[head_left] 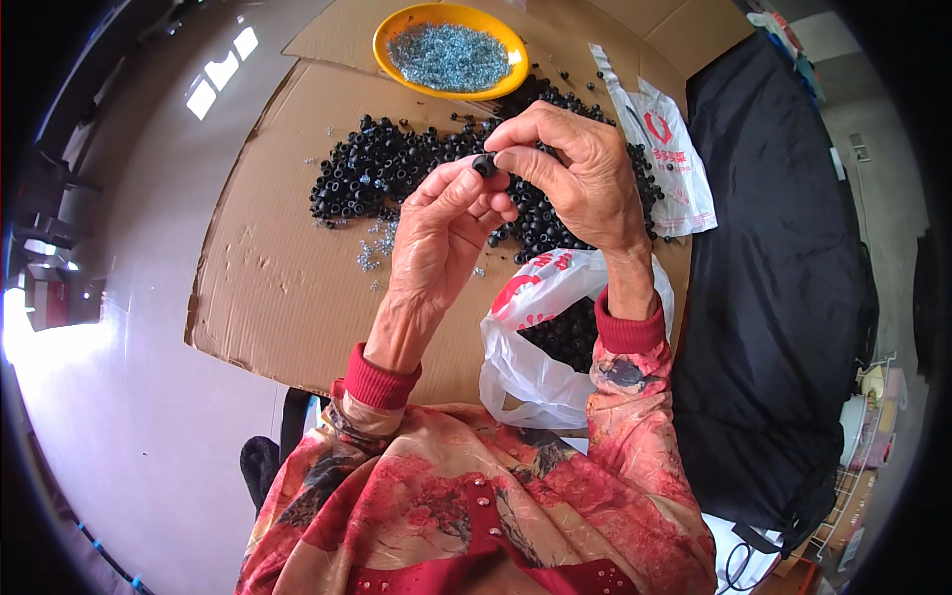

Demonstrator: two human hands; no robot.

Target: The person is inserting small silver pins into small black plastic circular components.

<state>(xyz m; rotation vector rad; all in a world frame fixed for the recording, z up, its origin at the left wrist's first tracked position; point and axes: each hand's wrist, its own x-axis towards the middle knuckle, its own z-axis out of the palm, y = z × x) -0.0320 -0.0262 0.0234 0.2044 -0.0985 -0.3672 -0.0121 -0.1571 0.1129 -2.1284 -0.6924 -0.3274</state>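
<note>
Above the cardboard, my left hand (pixel 438 228) pinches a small black round hollow piece (pixel 484 166) between thumb and fingers. Its dark opening faces me. My right hand (pixel 580 178) meets it from the right, thumb and forefinger pressed together at the piece's edge. Whatever sits between those right fingertips is too small or hidden to name. Beneath both hands spreads a heap of similar black pieces (pixel 362 164). Small clear bluish bits (pixel 372 248) lie scattered by the heap's near left side.
A yellow bowl (pixel 421 87) of clear bluish bits stands at the far side of the cardboard (pixel 253 268). Below my right wrist is an open white plastic bag (pixel 516 387) holding black pieces. Another white bag (pixel 684 203) lies flat near a large black cloth (pixel 773 268) at right.
</note>
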